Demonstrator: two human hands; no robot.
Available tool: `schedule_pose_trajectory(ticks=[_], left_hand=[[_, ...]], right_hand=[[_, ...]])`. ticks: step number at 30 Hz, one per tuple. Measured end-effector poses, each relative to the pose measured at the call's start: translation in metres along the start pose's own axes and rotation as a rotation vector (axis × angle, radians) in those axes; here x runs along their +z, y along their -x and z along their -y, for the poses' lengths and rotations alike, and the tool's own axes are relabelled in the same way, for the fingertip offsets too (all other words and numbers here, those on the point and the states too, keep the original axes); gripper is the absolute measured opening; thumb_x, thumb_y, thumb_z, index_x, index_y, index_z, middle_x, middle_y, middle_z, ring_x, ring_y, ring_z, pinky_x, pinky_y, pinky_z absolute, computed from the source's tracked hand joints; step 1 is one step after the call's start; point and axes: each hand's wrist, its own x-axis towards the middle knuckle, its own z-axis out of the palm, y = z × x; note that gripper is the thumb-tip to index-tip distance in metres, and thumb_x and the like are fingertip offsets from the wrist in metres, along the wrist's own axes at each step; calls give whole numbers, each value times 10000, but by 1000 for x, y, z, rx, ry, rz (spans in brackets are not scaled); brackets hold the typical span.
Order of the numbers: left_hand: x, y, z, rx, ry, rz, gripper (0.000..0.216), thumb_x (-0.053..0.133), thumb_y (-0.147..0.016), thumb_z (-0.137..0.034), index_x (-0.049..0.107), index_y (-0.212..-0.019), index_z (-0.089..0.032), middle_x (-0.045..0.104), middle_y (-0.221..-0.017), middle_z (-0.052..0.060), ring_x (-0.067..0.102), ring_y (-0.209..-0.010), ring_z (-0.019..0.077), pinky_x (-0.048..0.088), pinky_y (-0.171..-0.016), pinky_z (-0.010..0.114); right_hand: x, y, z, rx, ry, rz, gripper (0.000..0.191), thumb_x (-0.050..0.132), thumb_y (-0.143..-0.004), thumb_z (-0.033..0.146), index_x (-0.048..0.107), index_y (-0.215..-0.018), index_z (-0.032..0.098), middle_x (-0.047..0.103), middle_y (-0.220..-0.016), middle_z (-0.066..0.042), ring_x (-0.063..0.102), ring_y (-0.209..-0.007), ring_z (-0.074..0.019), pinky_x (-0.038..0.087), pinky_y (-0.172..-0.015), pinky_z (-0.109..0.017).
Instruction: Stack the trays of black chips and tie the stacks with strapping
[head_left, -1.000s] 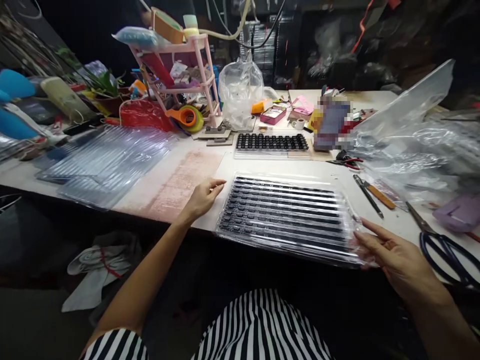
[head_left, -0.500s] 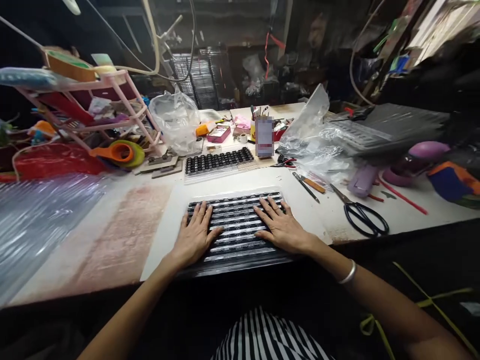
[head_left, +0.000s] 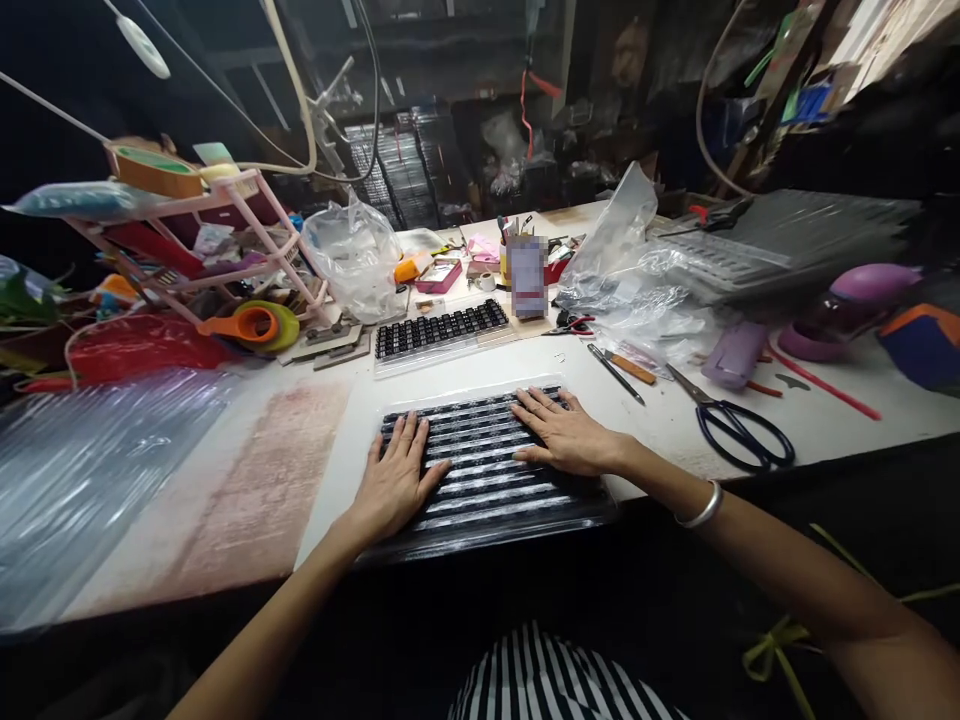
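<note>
Both my hands lie on the clear tray [head_left: 487,534]; a second ago the left hand [head_left: 394,480] hovered off its left side and the right hand [head_left: 566,435] was at its right edge. Through the head camera, from my remote seat, I see the tray flat on the table [head_left: 664,435], right at the near edge, rows of dark parts showing in it. Neither grip closes on anything: palms down, fingers spread, one hand toward each side. I judge the step in hand to be pressing or steadying the tray; how hard I press, I cannot tell. To my mind, the next move calls for even weight from both palms, so the tray does not skid. Beyond it sits a second tray [head_left: 450,357] of black pieces, and scissors [head_left: 709,408] rest off to the right.
</note>
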Motion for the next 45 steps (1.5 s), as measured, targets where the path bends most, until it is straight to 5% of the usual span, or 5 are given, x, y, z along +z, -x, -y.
schedule_pose_trajectory(ticks=[6, 17, 27, 38, 45], left_hand=[[7, -1, 3, 6, -9, -68, 759, 210, -889, -619, 205, -1454, -113, 125, -1531, 115, 113, -1414, 267, 159, -1125, 499], [8, 1, 2, 27, -3, -98, 705, 209, -905, -579, 151, -1469, -159, 139, -1534, 33, 85, -1419, 265, 153, -1127, 504], [8, -1, 1, 21, 0, -99, 709, 199, -903, -582, 166, -1466, -152, 142, -1530, 23, 100, -1418, 269, 158, -1123, 511], [12, 1, 1, 27, -7, -141, 684, 204, -911, -556, 178, -1467, -157, 164, -1529, 24, 108, -1417, 267, 154, -1123, 512], [10, 2, 0, 22, -11, -151, 665, 209, -915, -539, 250, -1452, -148, 172, -1529, 34, 116, -1416, 273, 172, -1117, 505]], right_hand=[[-15, -12, -3, 69, 159, -219, 343, 305, -952, 173, 596, -1117, 98, 615, -1108, -152, 528, -1025, -242, 365, -895, -385], [-29, -59, -28, -86, 141, 16, 115, 587, -797, 119, 685, -858, 131, 653, -893, -99, 579, -854, -211, 407, -684, -274], [-50, -26, -69, 59, 187, -58, 195, 523, -880, 168, 680, -993, 146, 602, -1047, -111, 544, -962, -205, 393, -806, -305], [-42, -45, -72, -152, 419, 83, 233, 417, -799, 3, 615, -846, 118, 583, -933, -127, 474, -853, -228, 335, -648, -318], [-33, -38, -70, -200, 495, 7, 277, 326, -873, 51, 600, -893, 86, 565, -956, -165, 463, -869, -259, 341, -703, -355]])
